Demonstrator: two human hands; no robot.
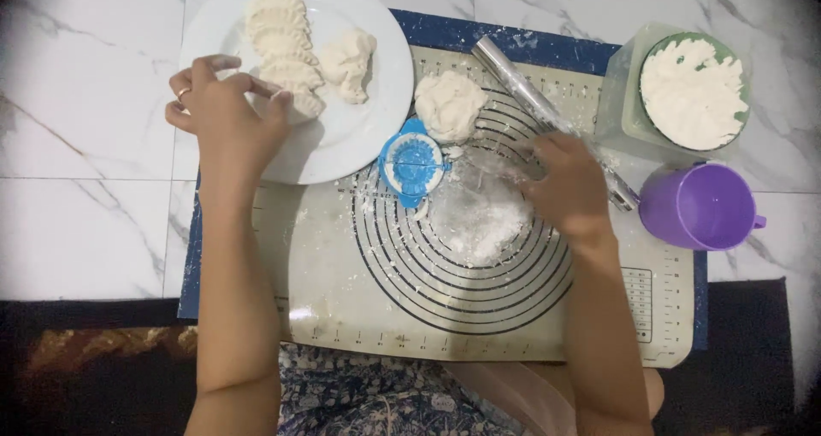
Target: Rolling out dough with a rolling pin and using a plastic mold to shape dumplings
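Note:
My left hand (224,115) reaches over the left rim of a white plate (359,141). Its fingers are spread and its thumb tip touches the lowest of several folded dumplings (286,55) lined up there. A rough dough piece (349,60) lies beside them on the plate. My right hand (569,188) is palm down on a beige baking mat (342,265), with curled fingertips at the edge of a round floured patch (477,218). I cannot see whether it pinches anything. A blue dumpling press (412,164) lies open between my hands.
A dough lump (451,104) sits on the mat's far side. A clear rolling pin (522,85) runs diagonally behind my right hand. At the right are a container of flour (693,94) and a purple cup (697,207). White marble floor (85,145) surrounds the mat.

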